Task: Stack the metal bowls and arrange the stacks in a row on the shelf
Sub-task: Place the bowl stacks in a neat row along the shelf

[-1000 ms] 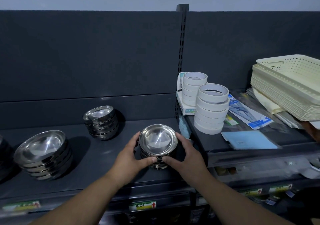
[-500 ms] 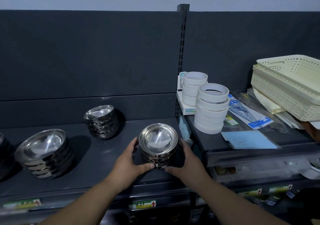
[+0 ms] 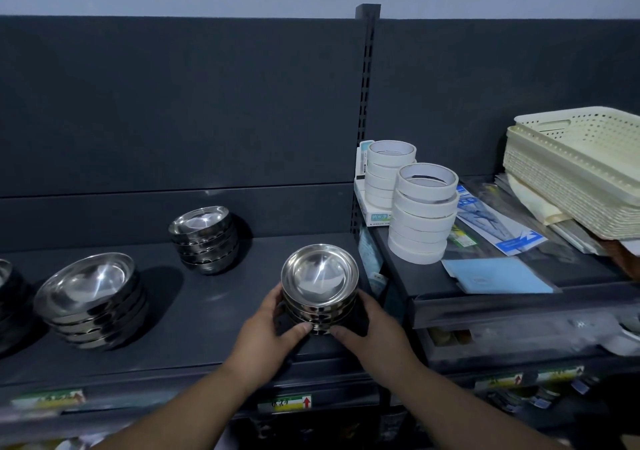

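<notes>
Gripping the stack of small metal bowls (image 3: 319,287) from both sides, the left hand (image 3: 266,332) & right hand (image 3: 375,337) had fingers curled round its flanks, thumbs nearly tip to tip at the front of the base. The stack sat lower centre of the frame, toward the front right of the dark shelf (image 3: 207,314), just beside the upright dividing it from the next bay. Vs. a sec earlier, v. little had shifted: the stack had crept a touch up the frame, and both thumbs sat lower on it, so more rims showed above them. Whether the base touched the shelf or hung just off it couldn't be told, since the hands hid it. Read: positioning stage, not stacking, as the bowls looked nested already. Centre-left & further back, a second small stack (image 3: 204,238) stood well apart. At lower left a wider stack (image 3: 91,300) sat nearer the front edge, w/ a fourth stack (image 3: 5,276) cut off at the far left edge. So the row wasn't straight yet: the back stack was out of line w/ the rest. In the right half of the frame, the next bay held tape rolls (image 3: 424,214) & a cream basket (image 3: 571,169), not part of the job.
</notes>
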The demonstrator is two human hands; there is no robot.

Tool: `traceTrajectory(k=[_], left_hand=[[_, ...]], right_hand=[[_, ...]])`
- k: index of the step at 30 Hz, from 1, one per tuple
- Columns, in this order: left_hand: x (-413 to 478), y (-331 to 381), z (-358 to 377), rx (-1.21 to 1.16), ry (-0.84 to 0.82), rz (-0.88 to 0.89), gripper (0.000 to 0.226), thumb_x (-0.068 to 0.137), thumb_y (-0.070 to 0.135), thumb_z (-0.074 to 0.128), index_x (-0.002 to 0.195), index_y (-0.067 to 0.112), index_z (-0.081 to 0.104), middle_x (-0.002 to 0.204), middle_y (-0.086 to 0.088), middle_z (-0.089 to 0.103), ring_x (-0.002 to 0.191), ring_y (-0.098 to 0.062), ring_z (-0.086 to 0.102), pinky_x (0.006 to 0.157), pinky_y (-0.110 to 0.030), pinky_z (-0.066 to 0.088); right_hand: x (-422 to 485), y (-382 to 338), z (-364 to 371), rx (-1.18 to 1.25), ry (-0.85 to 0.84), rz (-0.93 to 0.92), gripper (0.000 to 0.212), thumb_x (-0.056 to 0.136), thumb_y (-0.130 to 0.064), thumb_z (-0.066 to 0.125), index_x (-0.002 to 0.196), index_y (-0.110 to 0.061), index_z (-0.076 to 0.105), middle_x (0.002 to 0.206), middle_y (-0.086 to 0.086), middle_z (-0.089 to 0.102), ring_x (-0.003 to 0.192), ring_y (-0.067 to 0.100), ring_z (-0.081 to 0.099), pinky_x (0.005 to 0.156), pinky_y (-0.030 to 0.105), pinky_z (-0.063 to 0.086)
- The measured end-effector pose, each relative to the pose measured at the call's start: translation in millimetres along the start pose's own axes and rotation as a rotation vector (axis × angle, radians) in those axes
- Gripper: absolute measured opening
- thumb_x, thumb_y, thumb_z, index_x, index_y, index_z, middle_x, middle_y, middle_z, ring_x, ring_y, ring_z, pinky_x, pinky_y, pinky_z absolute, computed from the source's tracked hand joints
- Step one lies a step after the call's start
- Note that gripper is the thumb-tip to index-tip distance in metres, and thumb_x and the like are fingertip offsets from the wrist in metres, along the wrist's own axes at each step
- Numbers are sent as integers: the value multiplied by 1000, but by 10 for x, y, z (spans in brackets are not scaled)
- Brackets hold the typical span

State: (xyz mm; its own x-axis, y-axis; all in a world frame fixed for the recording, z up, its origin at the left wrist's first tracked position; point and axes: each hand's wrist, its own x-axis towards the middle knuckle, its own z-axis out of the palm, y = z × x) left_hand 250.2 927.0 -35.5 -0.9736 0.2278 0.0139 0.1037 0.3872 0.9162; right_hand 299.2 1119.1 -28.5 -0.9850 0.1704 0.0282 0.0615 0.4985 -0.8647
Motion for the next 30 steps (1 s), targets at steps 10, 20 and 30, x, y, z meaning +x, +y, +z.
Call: traceTrajectory(k=[10, 20, 30], left_hand=[[11, -9, 51, 9, 5, -3, 75, 77, 20, 78, 139, 28, 38, 123, 14, 63, 117, 1, 56, 108, -32, 42], [5, 30, 51, 52, 9, 17, 76, 77, 25, 78, 140, 27, 36, 132, 5, 58, 120, -6, 54, 106, -27, 41], [50, 79, 35, 87, 5, 71, 89, 73, 32, 81, 145, 33, 29, 139, 10, 51, 129, -6, 45, 111, -28, 35]], right_hand=[[-2, 52, 1, 16, 55, 33, 74, 77, -38, 77, 141, -32, 41, 135, -12, 56, 126, 5, 47, 106, 22, 36], [9, 77, 11, 22, 60, 29, 72, 76, -41, 76, 138, -33, 42, 132, -13, 57, 123, 6, 50, 104, 24, 39], [8, 3, -20, 68, 23, -20, 84, 77, -35, 78, 144, -40, 29, 137, -21, 47, 124, -4, 41, 99, 15, 30]])
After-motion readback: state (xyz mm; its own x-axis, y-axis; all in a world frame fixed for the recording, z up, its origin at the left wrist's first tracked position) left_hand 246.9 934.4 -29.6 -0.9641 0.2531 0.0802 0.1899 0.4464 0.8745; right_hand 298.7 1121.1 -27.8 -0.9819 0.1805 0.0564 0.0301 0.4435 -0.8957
